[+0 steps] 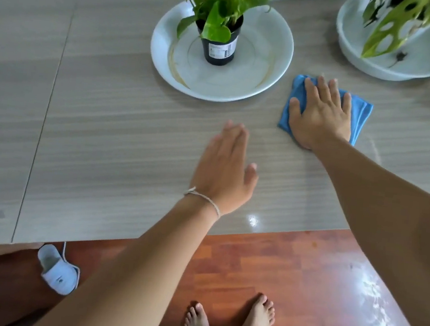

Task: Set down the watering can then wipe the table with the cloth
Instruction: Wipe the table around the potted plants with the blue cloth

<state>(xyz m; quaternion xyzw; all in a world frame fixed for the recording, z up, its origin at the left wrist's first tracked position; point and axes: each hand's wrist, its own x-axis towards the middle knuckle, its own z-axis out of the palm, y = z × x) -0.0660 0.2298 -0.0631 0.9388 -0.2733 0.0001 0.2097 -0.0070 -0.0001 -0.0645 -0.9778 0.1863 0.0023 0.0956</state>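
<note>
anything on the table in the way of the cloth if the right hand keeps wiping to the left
Yes. The right hand lies flat on the blue cloth, and directly left of it sits the white dish holding the black potted plant. The left hand is over the nearer table area.

**Surfaces and finishes**

The table (105,129) is faced in pale wood-grain laminate, smooth with a soft sheen. The cloth (363,112) is seen as soft blue fabric, matt and folded. The plate (267,69) appears glazed and glossy, stained brown. The pot (218,53) looks like black plastic. The floor (289,273) is laid in glossy reddish wood.
</note>
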